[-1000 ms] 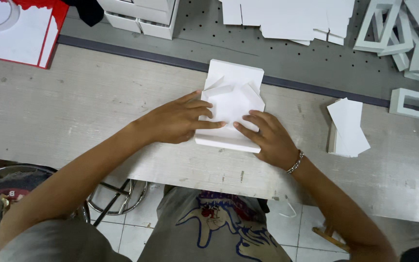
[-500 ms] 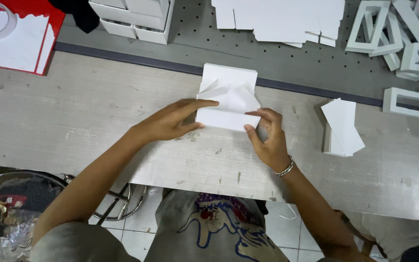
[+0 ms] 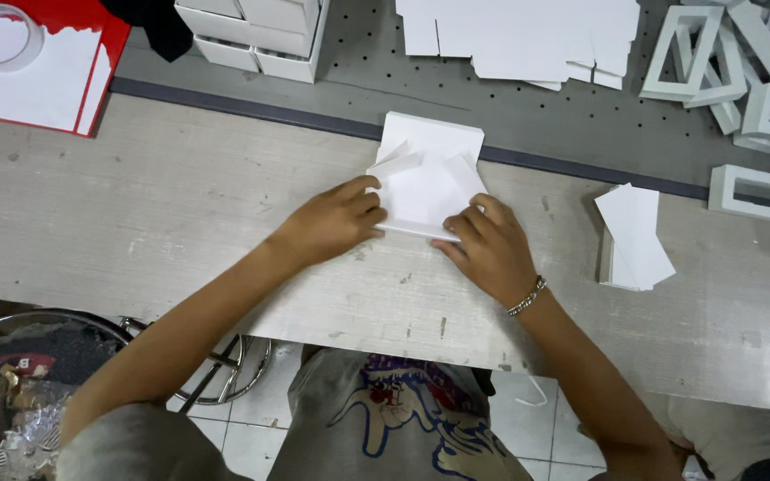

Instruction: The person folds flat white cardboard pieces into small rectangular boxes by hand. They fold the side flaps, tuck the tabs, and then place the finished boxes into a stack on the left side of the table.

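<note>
A white folded card box blank [image 3: 428, 176] lies on the pale wooden tabletop [image 3: 135, 223], its side flaps standing up. My left hand [image 3: 336, 220] presses its fingers on the blank's left edge. My right hand [image 3: 490, 245], with a bracelet on the wrist, grips the near right corner with thumb and fingers. Both hands are on the same piece of card.
A small stack of white cards [image 3: 634, 237] lies to the right. White frame-shaped pieces [image 3: 746, 191] pile up at far right. Flat white sheets [image 3: 528, 40] and white boxes [image 3: 256, 31] sit at the back, and a red tray [image 3: 33, 67] holds paper and a tape roll.
The near part of the card has been folded up and away, so the blank is shorter. Both hands have moved farther from me along with it.
</note>
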